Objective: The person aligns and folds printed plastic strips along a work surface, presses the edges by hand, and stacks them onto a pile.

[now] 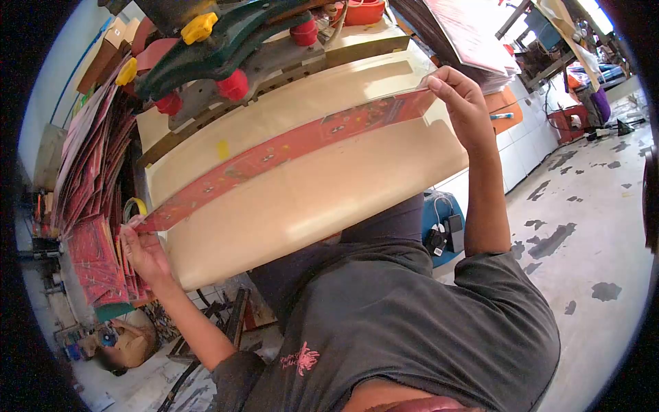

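Note:
A long, narrow red printed sheet stretches slantwise between my two hands, with small pictures along it. My left hand pinches its lower left end between thumb and fingers. At the upper right end, my right hand grips the other corner the same way. Beneath the sheet lies the cream-coloured worktop of a machine. I cannot tell whether the sheet's middle touches that surface. Just above my left hand is a yellow ring-shaped item.
A dark green machine frame with red feet and yellow knobs spans the worktop's far side. Stacked red printed sheets stand at left, with more sheets at upper right. A blue stool bears small devices. Another person sits lower left.

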A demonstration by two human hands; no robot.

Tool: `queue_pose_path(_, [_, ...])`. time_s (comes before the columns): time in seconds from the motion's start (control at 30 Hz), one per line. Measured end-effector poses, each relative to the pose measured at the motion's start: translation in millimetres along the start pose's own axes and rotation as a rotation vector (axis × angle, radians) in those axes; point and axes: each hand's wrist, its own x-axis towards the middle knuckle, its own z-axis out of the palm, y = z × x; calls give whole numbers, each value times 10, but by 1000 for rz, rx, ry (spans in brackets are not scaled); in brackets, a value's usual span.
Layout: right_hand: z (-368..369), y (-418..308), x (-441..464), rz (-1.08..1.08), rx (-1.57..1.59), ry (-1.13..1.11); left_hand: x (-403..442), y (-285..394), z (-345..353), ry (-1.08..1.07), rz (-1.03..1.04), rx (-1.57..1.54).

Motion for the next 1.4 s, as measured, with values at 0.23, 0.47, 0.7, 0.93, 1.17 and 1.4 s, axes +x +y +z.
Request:
queue_pose_path(0.23, [64, 73, -109, 165, -50, -46, -93, 5, 180, 89, -100, 524])
queue_pose_path(0.47, [-116, 327, -44, 256, -427, -54, -30, 30, 313, 42, -60, 817])
queue_pose_path(0.7, [196, 207, 217, 114, -766, 97, 259, -53, 633, -143, -5, 1117])
queue_pose_path(0.93, [250, 392, 372, -32, -1051, 101, 425, -150, 780, -120, -104, 1183])
queue_pose_path(1.17, [266, 466, 372, -18, -1075, 124, 476, -138, 621, -133, -66, 1331])
queue_pose_path(1.4, [296, 417, 357, 6, -1038, 147, 471, -157, 658, -108, -108, 1235])
